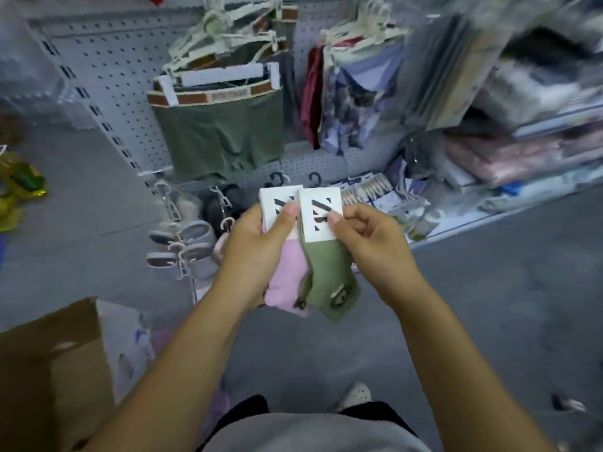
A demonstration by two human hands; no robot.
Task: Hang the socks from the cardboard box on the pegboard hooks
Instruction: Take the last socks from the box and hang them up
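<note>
Holding pink socks in left hand, green socks pinched by right hand; black hooks could snag together, spoiling hanging.

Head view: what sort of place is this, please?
Probably a clothing shop. A grey pegboard wall carries underwear on hangers, shelves at the right hold packaged goods, and the left hand and right hand hold socks with card labels.

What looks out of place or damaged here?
Nothing stands out. The left hand holds the pink socks, the right hand pinches the green socks, overlapping them. Neither pair hangs on the pegboard yet.
</note>
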